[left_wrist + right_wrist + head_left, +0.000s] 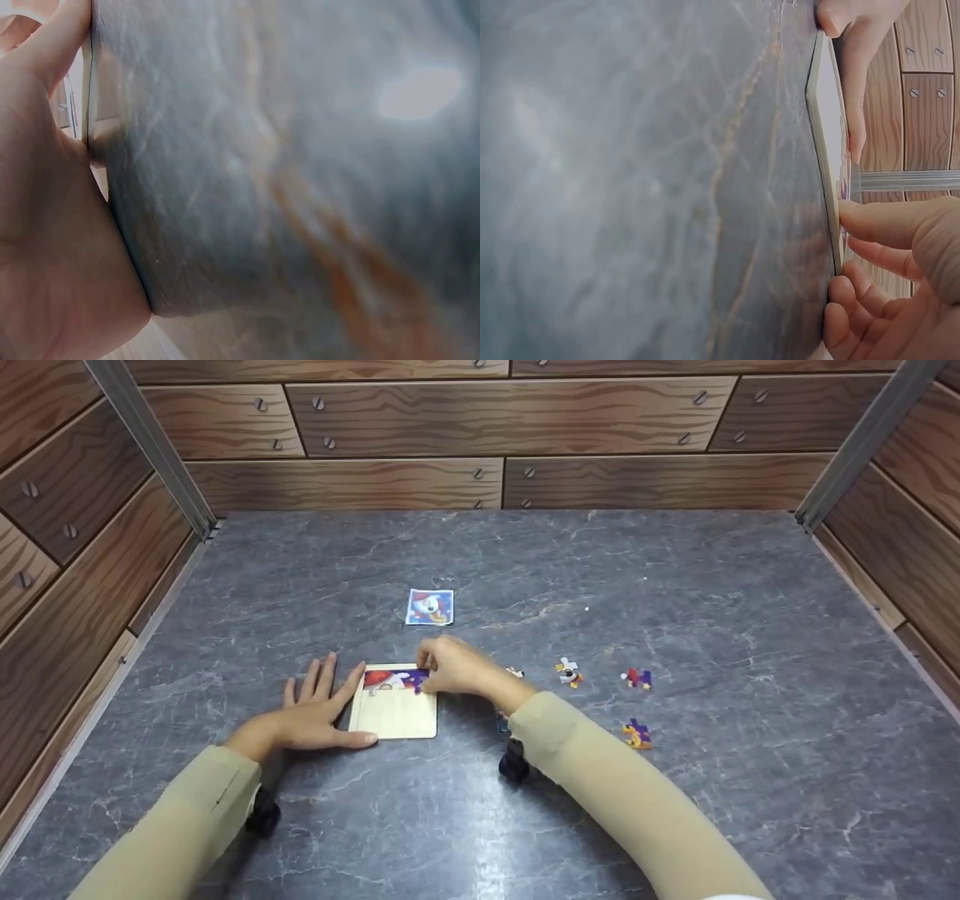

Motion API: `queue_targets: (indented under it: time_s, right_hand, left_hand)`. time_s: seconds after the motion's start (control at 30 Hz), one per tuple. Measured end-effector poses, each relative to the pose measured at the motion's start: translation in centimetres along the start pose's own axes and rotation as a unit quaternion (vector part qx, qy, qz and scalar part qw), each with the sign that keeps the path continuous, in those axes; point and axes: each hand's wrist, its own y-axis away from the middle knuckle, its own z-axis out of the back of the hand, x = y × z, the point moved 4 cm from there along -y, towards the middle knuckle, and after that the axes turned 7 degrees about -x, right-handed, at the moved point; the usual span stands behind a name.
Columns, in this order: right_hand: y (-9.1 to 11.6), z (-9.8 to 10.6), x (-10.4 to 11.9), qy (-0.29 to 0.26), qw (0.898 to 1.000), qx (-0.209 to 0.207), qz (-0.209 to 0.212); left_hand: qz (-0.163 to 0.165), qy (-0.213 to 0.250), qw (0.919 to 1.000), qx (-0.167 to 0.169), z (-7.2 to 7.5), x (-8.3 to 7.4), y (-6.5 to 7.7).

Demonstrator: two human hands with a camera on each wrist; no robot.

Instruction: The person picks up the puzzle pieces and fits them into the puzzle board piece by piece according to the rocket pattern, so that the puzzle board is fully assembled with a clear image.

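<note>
A pale square puzzle board (397,716) lies on the table, its top row filled with red, white and purple pieces. My left hand (322,712) spreads its fingers along the board's left side, the thumb touching the lower edge. At the upper right corner my right hand (454,666) has thumb and curled fingers on a purple puzzle piece (418,687), partly hidden by the hand. In the right wrist view, the right thumb (877,221) rests on the board's face and other fingers sit by its edge. The left wrist view shows mostly table and part of the left hand (52,195).
A small picture card (430,607) lies beyond the board. Loose puzzle pieces lie to the right: a white and yellow piece (568,673), a red and purple piece (637,679) and a purple and orange piece (637,733). Others are partly behind the right arm. Wood-patterned walls (495,420) enclose the table.
</note>
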Motion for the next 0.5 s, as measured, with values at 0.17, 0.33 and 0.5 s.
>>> queue_targets:
  time_s: [0.17, 0.33, 0.5]
  right_hand:
    - [0.5, 0.7, -0.2, -0.036, 0.999, -0.006, 0.012]
    - [1.3, 1.8, -0.6, -0.059, 0.998, -0.015, 0.035]
    - [2.3, 2.9, -1.6, -0.09, 0.996, -0.018, 0.025]
  left_hand:
    - [-0.005, 0.003, 1.0, -0.004, 0.0, 0.0, 0.0]
    - [-0.009, 0.004, 0.9999, -0.01, 0.0, 0.0, 0.1]
    - [-0.012, 0.001, 0.9999, -0.011, 0.0, 0.0, 0.1]
